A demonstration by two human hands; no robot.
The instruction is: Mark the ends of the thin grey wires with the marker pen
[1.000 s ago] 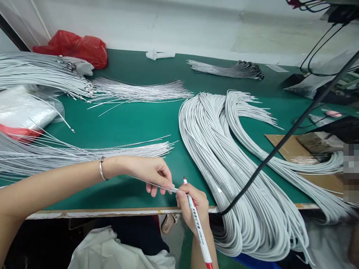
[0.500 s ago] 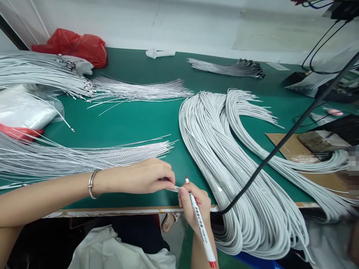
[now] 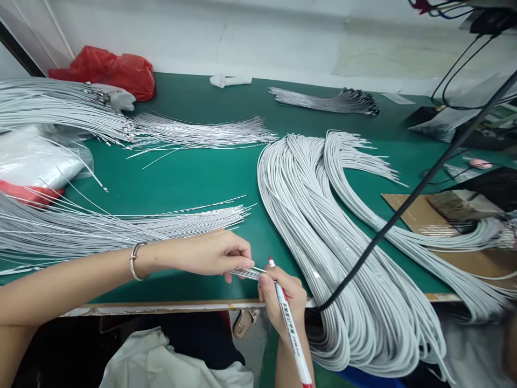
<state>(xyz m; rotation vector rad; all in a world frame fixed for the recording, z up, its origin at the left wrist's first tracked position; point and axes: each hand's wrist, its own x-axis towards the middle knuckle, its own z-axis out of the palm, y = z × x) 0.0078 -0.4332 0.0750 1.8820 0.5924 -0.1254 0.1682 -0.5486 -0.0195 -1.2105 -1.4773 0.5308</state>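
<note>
My left hand [image 3: 226, 253], with a silver bracelet at the wrist, pinches a few thin wires [image 3: 249, 274] near the front edge of the table. At the other end of those wires is my right hand [image 3: 285, 299], its thumb and fingers closed on them. A white and red marker pen [image 3: 291, 334] is also held in my right hand, its red tip pointing up and away from me. Just behind my left hand lies a bundle of thin grey wires [image 3: 194, 223]. To the right of my hands a thick bundle of light grey cables [image 3: 323, 226] hangs over the table edge.
More wire bundles [image 3: 205, 132] lie farther back on the green table [image 3: 181, 180]. Red bag [image 3: 117, 73] at back left, clear plastic bag [image 3: 36, 156] at left. A black cable [image 3: 375, 237] crosses the right side above cardboard [image 3: 407, 213].
My left hand has loosened slightly around the wires, and more of their length shows between my hands. The right hand with the marker has shifted slightly right.
</note>
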